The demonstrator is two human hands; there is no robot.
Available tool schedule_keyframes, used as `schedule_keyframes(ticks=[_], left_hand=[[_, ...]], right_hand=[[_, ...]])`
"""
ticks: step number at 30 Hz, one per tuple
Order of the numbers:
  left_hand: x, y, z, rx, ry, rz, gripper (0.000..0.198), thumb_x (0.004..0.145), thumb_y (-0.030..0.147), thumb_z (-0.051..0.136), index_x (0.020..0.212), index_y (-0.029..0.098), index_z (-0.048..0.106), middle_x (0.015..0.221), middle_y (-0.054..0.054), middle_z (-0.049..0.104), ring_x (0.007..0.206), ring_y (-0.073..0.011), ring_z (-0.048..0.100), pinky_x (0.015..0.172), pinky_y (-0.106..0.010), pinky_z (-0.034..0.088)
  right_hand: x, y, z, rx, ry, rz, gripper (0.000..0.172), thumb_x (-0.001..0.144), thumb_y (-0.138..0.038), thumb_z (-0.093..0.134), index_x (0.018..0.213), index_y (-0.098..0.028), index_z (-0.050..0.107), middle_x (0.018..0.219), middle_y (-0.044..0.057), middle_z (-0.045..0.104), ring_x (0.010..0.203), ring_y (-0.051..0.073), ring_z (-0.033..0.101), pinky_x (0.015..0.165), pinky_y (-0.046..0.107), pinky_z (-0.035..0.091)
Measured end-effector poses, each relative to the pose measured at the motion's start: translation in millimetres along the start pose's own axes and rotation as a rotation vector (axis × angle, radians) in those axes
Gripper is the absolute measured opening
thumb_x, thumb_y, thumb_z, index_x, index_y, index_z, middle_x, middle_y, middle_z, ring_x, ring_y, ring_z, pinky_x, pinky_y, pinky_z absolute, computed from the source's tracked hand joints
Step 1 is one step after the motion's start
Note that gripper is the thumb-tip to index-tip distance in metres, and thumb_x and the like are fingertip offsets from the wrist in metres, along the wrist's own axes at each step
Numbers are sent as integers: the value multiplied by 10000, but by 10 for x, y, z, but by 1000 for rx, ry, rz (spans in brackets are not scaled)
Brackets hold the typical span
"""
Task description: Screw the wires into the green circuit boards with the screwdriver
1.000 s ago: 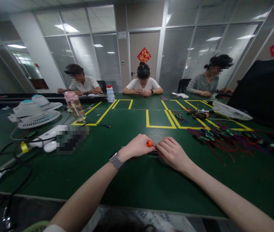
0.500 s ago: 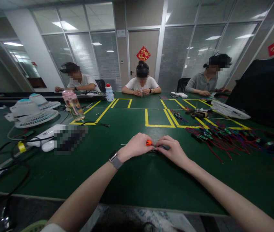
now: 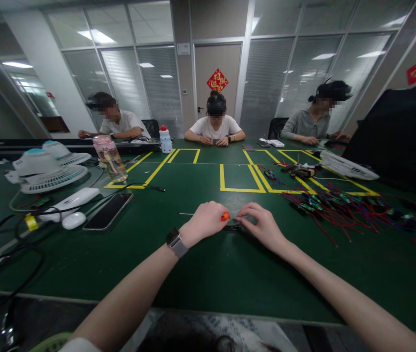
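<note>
On green table [image 3: 200,283]: left hand [image 3: 204,222] grips orange tool [image 3: 224,216]; right hand [image 3: 263,226] touching.

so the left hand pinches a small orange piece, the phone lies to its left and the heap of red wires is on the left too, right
Not quite: in the head view the heap of red wires lies right of the hands. The left hand does pinch the small orange piece, and the phone lies to its left.

Small dark part [image 3: 233,227] under fingertips

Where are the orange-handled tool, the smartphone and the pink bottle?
orange-handled tool [image 3: 224,216], head view, on the orange handle showing between the hands.
smartphone [image 3: 108,210], head view, middle of its dark screen.
pink bottle [image 3: 109,159], head view, on its clear body.
</note>
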State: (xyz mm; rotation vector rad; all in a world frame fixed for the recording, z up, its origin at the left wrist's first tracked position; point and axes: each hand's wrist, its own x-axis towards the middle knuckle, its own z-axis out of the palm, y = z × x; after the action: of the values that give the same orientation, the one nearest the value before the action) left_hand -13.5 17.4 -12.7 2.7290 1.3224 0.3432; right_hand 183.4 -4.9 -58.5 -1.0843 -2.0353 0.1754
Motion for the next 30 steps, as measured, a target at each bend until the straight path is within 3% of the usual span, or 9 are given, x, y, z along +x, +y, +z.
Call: schedule_keyframes(ticks=[2, 6, 13, 17, 21, 26, 30], left_hand=[[4, -27, 31, 40, 17, 4, 218, 869, 261, 504, 893, 199, 712, 881, -83, 711, 863, -214, 660, 780, -290, 486], [25, -66, 94, 39, 19, -2, 220, 866, 250, 494, 897, 202, 706, 870, -81, 701, 842, -222, 656, 746, -294, 487], [61, -106, 142, -26, 4, -12, 222, 855, 326, 535, 904, 210, 718, 948, -75, 694, 879, -216, 645, 742, -268, 482], [66, -145, 149, -71, -4, -22, 211, 846, 347, 558, 921, 226, 714, 924, -63, 708, 871, -217, 648, 744, -277, 480], [68, -162, 142, -105, 3, -21, 201, 828, 339, 575, 913, 219, 712, 924, -65, 702, 858, -218, 644, 739, -281, 471], [60, -147, 100, -150, -16, 12, 210, 821, 342, 570, 892, 224, 728, 944, -57, 691, 842, -188, 638, 724, -243, 459], [59, -133, 51, -183, 22, 14, 229, 841, 344, 541, 896, 214, 721, 938, -57, 696, 839, -189, 638, 755, -255, 464]], right_hand=[[-5, 2, 0, -94, 28, -52, 90, 872, -181, 591, 837, -180, 674, 904, 70, 622, 877, 216, 569, 787, 358, 470], [-8, 0, 55, -215, -39, -150, 106, 880, -175, 585, 875, -179, 691, 930, 88, 614, 885, 227, 537, 776, 373, 456], [13, -6, 112, -244, -104, -144, 132, 886, -191, 583, 882, -196, 714, 937, 84, 622, 889, 221, 549, 775, 376, 464], [29, -57, 36, -187, -114, -101, 184, 913, -198, 536, 994, -195, 701, 957, 79, 645, 894, 210, 575, 794, 371, 469], [36, -71, 9, -167, -230, -81, 291, 820, -266, 679, 1100, -190, 669, 1028, 83, 655, 958, 234, 583, 858, 404, 465], [53, -70, 30, -112, -277, 31, 175, 795, -136, 661, 953, -186, 716, 946, 65, 670, 915, 204, 611, 831, 341, 484], [80, -124, -12, -86, -299, 170, 111, 741, -158, 699, 844, -182, 732, 859, 48, 681, 784, 182, 633, 708, 280, 497]])
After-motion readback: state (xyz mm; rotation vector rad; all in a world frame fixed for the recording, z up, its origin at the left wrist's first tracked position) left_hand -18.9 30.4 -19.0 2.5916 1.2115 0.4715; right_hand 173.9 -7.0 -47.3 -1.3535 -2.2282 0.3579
